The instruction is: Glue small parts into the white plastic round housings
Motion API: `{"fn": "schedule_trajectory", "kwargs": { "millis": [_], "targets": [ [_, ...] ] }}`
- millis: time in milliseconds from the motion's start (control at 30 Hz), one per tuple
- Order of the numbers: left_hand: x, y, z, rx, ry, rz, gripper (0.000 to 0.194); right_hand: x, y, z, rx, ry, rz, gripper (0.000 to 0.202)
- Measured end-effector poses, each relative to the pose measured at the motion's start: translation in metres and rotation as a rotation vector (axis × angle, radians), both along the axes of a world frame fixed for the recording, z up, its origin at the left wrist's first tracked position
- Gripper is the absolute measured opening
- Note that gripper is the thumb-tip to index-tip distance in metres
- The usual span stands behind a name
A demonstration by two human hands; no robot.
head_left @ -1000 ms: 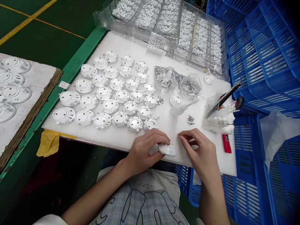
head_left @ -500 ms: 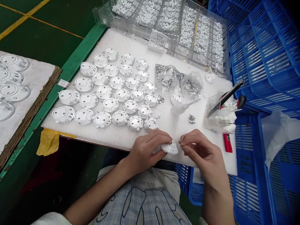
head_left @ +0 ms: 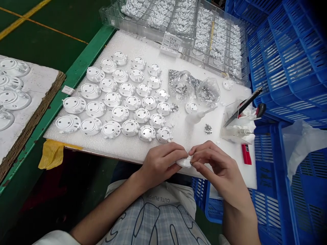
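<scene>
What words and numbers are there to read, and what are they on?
"CUTE PUPPY": apron, upside down.
White card: printed and handwritten characters, too blurred to read surely.
Small label on the green edge: too small.
Red box: white marks, unreadable.
Blue crate: dark marks, unreadable.

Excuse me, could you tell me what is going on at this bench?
A person's left hand holds a small white round part, while the right hand has its fingertips at the edge. Similar white parts stand in rough rows on a white foam board, with small silvery pieces piled nearby.
</scene>
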State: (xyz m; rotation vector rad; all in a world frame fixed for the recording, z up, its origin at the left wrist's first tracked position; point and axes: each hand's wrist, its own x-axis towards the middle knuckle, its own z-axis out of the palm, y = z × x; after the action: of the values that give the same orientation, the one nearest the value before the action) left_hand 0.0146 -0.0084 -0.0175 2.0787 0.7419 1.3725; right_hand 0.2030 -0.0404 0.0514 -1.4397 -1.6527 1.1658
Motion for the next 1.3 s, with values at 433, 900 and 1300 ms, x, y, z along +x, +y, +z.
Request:
{"fn": "schedule_trajectory", "kwargs": {
  "millis": [433,900,1300],
  "targets": [
    [-0.001,-0.002,-0.006,0.103,-0.022,0.006,0.007,0.002,0.011,0.005,-0.144,0.019,0.124,0.010],
    [-0.002,0.000,0.001,-0.083,-0.119,-0.054,0.006,0.001,-0.017,-0.024,0.146,0.062,-0.039,0.017],
    [-0.006,0.001,0.004,-0.316,-0.193,-0.197,0.032,-0.005,-0.019,-0.035,0.440,-0.062,-0.198,0.023]
  ]
}}
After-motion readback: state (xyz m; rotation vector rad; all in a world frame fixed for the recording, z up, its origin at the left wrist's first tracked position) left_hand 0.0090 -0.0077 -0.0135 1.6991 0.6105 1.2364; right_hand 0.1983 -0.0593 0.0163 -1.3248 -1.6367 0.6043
